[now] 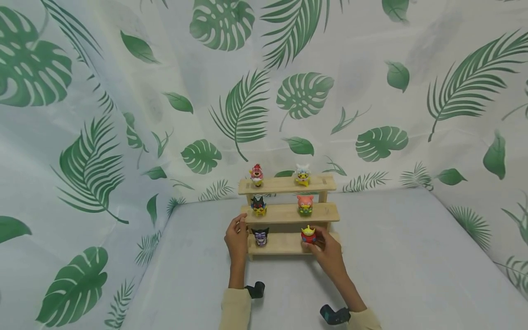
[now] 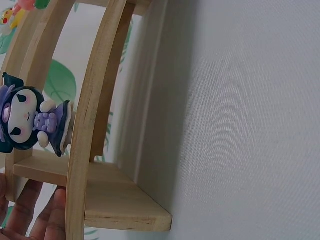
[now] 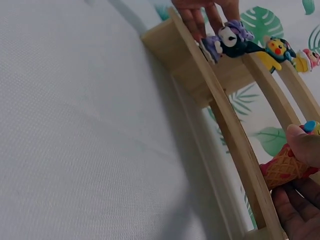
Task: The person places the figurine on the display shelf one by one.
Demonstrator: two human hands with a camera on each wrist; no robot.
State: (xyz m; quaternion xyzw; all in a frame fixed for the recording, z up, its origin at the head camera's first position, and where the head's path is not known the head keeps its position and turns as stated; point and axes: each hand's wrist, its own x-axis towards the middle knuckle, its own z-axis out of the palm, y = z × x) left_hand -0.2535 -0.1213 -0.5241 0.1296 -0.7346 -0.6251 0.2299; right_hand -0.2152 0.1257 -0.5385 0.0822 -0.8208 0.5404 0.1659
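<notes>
A three-tier wooden display stand (image 1: pixel 284 247) bears several small toy figurines. My right hand (image 1: pixel 330 250) pinches a red figurine with a yellow top (image 1: pixel 308 234) at the right of the lowest tier. In the right wrist view, thumb and fingers hold its waffle-patterned body (image 3: pixel 284 169) at the board. My left hand (image 1: pixel 237 238) grips the stand's left end, its fingers (image 2: pixel 25 210) beside the wooden side piece. A black-and-purple figurine (image 1: pixel 261 237) stands close by on the lowest tier, upright and apart from the left hand in the head view.
On the middle tier stand a dark-eared yellow figurine (image 1: pixel 259 207) and a pink-and-green one (image 1: pixel 305 206). The top tier holds a pink-red figurine (image 1: pixel 256 176) and a white-hooded yellow one (image 1: pixel 303 175). A leaf-patterned sheet (image 1: pixel 255 59) rises behind the pale tabletop (image 1: pixel 198 275).
</notes>
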